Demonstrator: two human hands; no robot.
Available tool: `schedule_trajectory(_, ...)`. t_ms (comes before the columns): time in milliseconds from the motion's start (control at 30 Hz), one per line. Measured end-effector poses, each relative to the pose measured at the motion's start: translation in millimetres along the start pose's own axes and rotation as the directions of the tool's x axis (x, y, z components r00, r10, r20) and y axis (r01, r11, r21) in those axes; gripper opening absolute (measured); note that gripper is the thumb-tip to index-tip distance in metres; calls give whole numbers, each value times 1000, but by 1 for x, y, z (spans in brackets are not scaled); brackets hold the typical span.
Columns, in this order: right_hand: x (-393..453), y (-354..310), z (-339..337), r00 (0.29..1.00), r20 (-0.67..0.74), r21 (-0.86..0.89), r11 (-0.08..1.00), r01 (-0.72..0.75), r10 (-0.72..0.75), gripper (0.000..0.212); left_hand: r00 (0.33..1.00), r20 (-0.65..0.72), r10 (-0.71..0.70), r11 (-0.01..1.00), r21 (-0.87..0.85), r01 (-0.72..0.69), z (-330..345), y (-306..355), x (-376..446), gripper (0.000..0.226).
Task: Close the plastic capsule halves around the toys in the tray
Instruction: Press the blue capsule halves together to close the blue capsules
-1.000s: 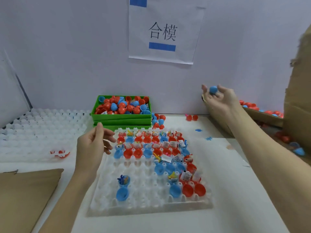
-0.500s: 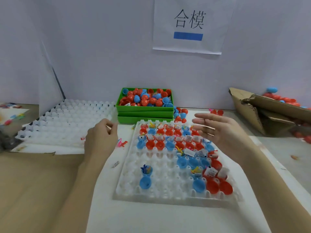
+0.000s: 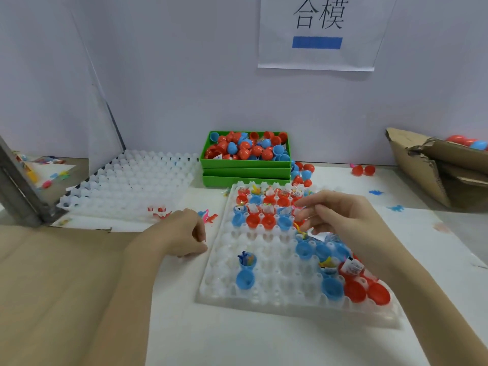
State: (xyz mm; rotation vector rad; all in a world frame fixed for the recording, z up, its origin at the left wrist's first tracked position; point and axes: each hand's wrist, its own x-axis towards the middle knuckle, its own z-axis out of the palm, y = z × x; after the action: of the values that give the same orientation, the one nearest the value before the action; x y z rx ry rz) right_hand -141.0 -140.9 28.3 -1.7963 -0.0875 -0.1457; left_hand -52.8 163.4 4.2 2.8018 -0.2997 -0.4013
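Note:
A white translucent tray (image 3: 266, 294) lies in the middle of the table. Its back rows and right side hold red and blue capsule halves, many with small toys or packets in them. A blue half with a blue toy (image 3: 247, 260) stands alone at the front left, with an empty blue half (image 3: 245, 279) just before it. Red halves (image 3: 355, 290) fill the front right corner. My right hand (image 3: 340, 215) hovers over the tray's middle right, fingers bent down near a yellow toy (image 3: 301, 231), nothing seen in its grip. My left hand (image 3: 182, 233) rests loosely curled beside the tray's left edge.
A green box (image 3: 245, 165) of loose red and blue halves stands behind the tray, with spilled halves (image 3: 303, 173) beside it. Empty white trays (image 3: 132, 186) lie at the back left, a torn cardboard box (image 3: 433, 175) at the right, a brown sheet (image 3: 52, 286) at the front left.
My right hand let go of a blue capsule at the cardboard box and came down over the tray, fingers now bent. My left hand sank to the table. The view swung left.

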Motion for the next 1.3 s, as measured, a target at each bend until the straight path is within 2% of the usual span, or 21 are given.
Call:
schedule_trajectory(100,-8,3,17,985,124,-221,964,149,-124,28,991,-129,36,999,-1,-37,0,2,3,11)
schedule_trajectory(167,-13,10,35,954,262,-432,866,251,-146,31,965,-254,71,997,-21,-79,-1,4,6,14)
schedule_trajectory(233,-17,16,54,927,355,-558,769,312,-119,34,931,-356,87,989,-78,-122,0,7,7,15)
schedule_trajectory(333,-19,22,73,924,363,-647,682,341,-118,41,886,-449,113,970,-145,-197,3,15,9,13)
schedule_trajectory(467,-17,23,78,938,336,-638,712,293,-84,32,836,-530,142,923,-234,-305,7,25,9,16)
schedule_trajectory(633,-14,26,77,946,314,-604,753,261,-76,15,846,-515,139,823,-415,-388,7,37,5,12)
schedule_trajectory(833,-11,30,76,930,350,-583,749,314,-117,31,858,-494,138,744,-520,-419,7,44,5,9)
schedule_trajectory(1033,-8,33,73,915,382,-579,737,349,-134,31,887,-440,138,677,-612,-409,9,46,6,11)
schedule_trajectory(1300,-8,36,70,890,426,-589,696,411,-164,35,870,-475,131,679,-597,-428,11,48,4,10)
